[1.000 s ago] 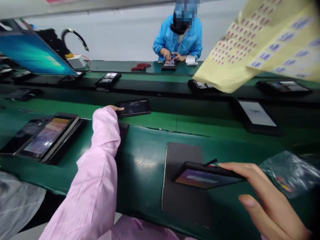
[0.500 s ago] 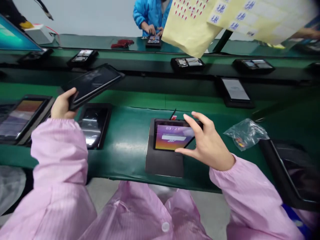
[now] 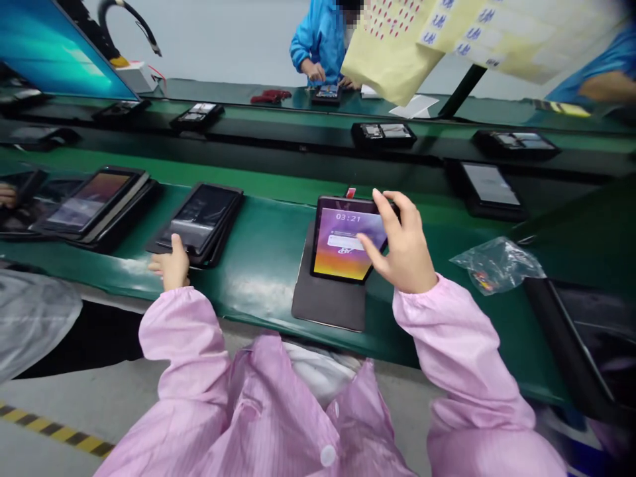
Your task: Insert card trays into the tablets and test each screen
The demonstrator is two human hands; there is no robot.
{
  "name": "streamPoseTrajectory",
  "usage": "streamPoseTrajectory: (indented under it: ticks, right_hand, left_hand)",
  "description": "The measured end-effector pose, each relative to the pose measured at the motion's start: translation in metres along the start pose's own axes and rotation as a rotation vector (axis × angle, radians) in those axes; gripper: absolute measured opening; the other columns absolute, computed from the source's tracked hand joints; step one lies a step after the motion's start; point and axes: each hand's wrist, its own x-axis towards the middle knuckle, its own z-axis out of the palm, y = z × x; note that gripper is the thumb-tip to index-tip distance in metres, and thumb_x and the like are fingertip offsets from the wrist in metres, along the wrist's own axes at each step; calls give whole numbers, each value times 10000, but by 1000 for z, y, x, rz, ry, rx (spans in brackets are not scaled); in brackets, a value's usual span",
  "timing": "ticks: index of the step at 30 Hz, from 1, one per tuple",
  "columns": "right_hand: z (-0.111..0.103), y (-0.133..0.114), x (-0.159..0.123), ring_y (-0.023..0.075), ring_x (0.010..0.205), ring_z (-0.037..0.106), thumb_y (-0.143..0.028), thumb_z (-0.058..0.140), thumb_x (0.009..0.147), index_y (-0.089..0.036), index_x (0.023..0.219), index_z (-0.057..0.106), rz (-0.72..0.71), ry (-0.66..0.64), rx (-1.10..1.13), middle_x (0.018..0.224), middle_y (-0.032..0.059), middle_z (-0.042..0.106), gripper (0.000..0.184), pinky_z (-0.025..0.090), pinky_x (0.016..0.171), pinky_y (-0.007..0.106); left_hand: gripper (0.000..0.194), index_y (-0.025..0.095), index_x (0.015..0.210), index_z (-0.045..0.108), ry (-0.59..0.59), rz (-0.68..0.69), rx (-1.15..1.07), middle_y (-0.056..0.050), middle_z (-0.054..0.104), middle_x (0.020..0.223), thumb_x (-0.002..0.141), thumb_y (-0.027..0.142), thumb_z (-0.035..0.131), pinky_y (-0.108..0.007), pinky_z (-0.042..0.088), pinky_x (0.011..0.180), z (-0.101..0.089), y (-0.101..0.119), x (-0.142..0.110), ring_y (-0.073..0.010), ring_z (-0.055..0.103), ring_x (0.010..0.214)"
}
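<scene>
On the left, my left hand (image 3: 173, 266) is at the near edge of a dark-screened tablet (image 3: 206, 212), thumb on top and fingers low beside the case. This tablet lies on another dark tablet, mostly covered. My right hand (image 3: 405, 245) grips the upper right corner of a lit tablet (image 3: 342, 262), fingers at the top edge and thumb over the screen. The screen reads 03:21 on a purple and orange background. The lit tablet leans at a tilt above its dark cover flap (image 3: 328, 305), which lies flat on the green bench. A small red-and-white tab (image 3: 350, 193) shows behind it.
Stacked tablets (image 3: 94, 202) lie further left, beside another person's hand (image 3: 6, 195). A clear bag (image 3: 501, 265) and a large dark device (image 3: 586, 331) are at right. Several opened devices (image 3: 383, 134) sit on the dark conveyor. A person in blue (image 3: 318, 40) works opposite; yellow sheets (image 3: 397, 53) hang above.
My left hand has lowered the dark tablet from the air onto the one on the bench. My right thumb has moved up over the lit screen. The view has shifted.
</scene>
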Motion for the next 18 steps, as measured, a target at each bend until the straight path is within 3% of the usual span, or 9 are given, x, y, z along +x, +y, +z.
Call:
streamPoseTrajectory:
  ticks: [3,4,5,6,7,9,11,14,18]
  right_hand:
    - [-2,2,4,259,1220,526,-299,412,969,-208,1437,436,8,81,164,1302,141,523,478,465,1017,459]
    - [-2,2,4,247,1204,541,-282,406,969,-205,1414,471,7,104,199,1279,135,544,456,471,1012,446]
    - [-2,2,5,242,1196,548,-273,405,968,-204,1398,493,8,122,220,1265,131,558,444,472,1011,442]
    - [-2,2,5,239,1194,552,-270,404,967,-205,1389,506,10,135,230,1259,128,566,438,471,1014,442]
    - [-2,2,6,237,1196,554,-270,402,968,-208,1384,512,11,142,235,1258,125,572,435,469,1018,443]
    - [-2,4,8,232,1206,554,-273,394,972,-215,1377,518,14,151,236,1268,117,580,428,468,1025,437]
    - [-1,8,8,227,1239,541,-279,384,977,-221,1388,501,16,144,227,1312,112,570,432,460,1042,431]
    - [4,11,-2,256,1361,438,-297,363,980,-231,1452,411,32,161,102,1456,108,474,479,396,1100,490]
    - [25,-8,-38,316,1423,345,-279,365,960,-228,1512,308,62,403,-274,1515,112,412,558,265,1134,612]
  left_hand:
    - [941,208,1442,162,357,59,-52,-117,-1,1627,763,824,377,-639,-212,1117,21,30,-22,-400,-278,1444]
    - [929,193,1454,204,397,166,-121,-111,8,1634,780,802,399,-578,-160,1170,34,47,-32,-369,-216,1476]
    - [899,179,1449,260,345,301,-219,-114,61,1635,799,782,405,-520,-86,1213,48,66,-43,-332,-111,1507]
    - [825,189,1432,325,207,434,-360,-110,194,1613,836,757,371,-471,29,1239,64,87,-54,-287,55,1520]
    - [763,221,1392,403,-23,504,-541,-103,373,1540,859,755,295,-460,178,1220,81,109,-64,-268,239,1486]
    - [768,251,1335,498,-560,509,-716,-100,570,1382,867,767,174,-479,363,1120,109,152,-80,-275,446,1380]
    - [775,250,1273,573,-884,452,-754,-92,674,1231,880,750,131,-468,464,1019,128,185,-88,-282,575,1257]
    - [736,211,1171,653,-1044,394,-723,-80,743,1036,895,722,201,-407,536,911,140,210,-92,-265,682,1076]
    - [681,170,1073,698,-1019,371,-756,-74,754,938,901,686,288,-343,556,847,149,215,-94,-220,717,924]
